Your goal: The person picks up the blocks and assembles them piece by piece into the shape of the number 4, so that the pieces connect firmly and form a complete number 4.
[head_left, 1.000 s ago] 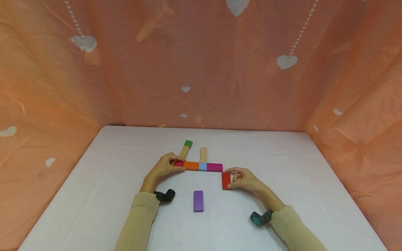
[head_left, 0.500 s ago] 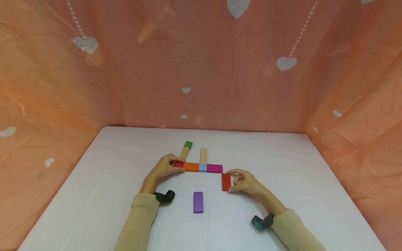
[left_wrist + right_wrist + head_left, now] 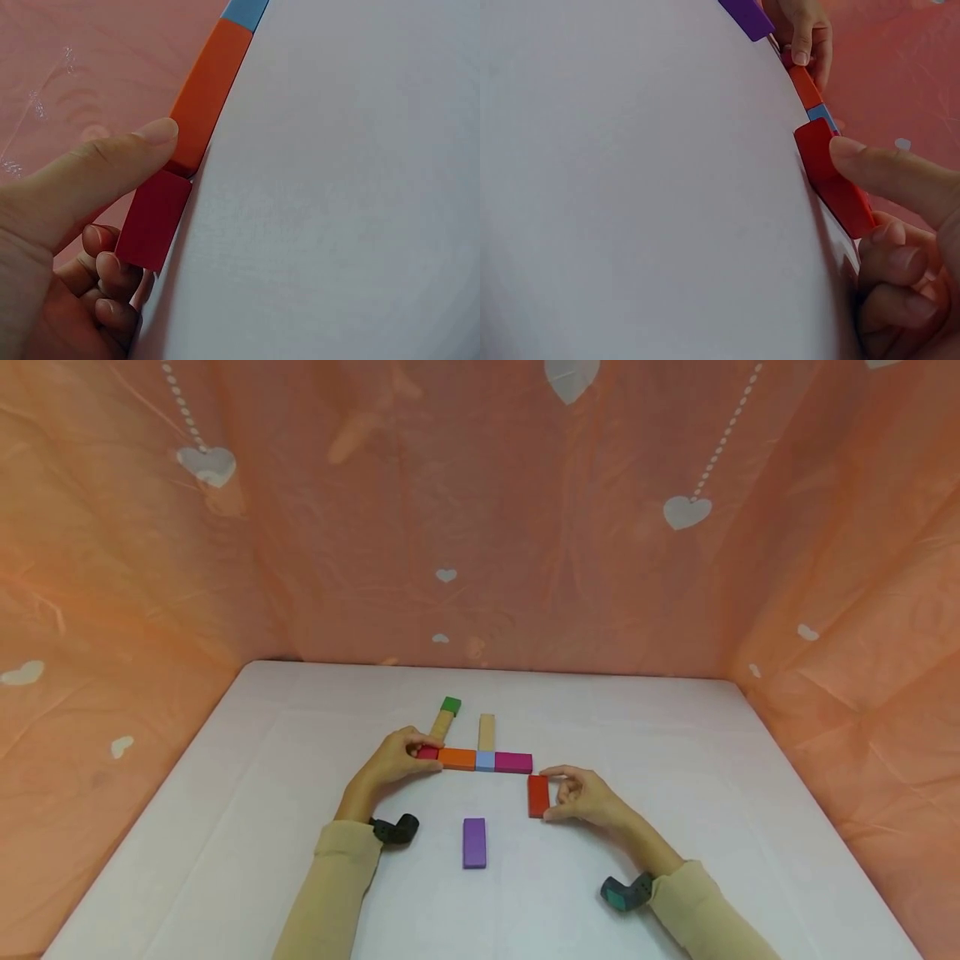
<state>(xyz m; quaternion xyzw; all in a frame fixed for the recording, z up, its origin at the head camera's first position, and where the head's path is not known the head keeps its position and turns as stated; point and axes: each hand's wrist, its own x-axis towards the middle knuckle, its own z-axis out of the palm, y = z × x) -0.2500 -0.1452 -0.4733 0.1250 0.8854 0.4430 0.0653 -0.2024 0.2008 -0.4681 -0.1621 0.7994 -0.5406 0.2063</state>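
Observation:
In the head view, my left hand (image 3: 392,755) pinches the left end of a row of blocks, thumb in front and index finger behind. Under its fingers lies a crimson block (image 3: 154,221), joined end to end with an orange block (image 3: 457,759). A light blue block (image 3: 485,762) and a magenta block (image 3: 513,763) continue the row. My right hand (image 3: 588,795) holds a red block (image 3: 537,797) by its ends, between thumb and index finger. That block points toward me, just in front of the row's right end. The right hand's other fingers are curled.
A purple block (image 3: 474,843) lies by itself nearer me, between the forearms. Behind the row, one plain wooden block (image 3: 487,732) stands off the blue one; another (image 3: 442,724) slants back to a green block (image 3: 451,706). Orange fabric (image 3: 495,527) walls the white table (image 3: 637,718).
The red block has shifted slightly to the left with my right hand beside it. The left hand and the row stay where they were.

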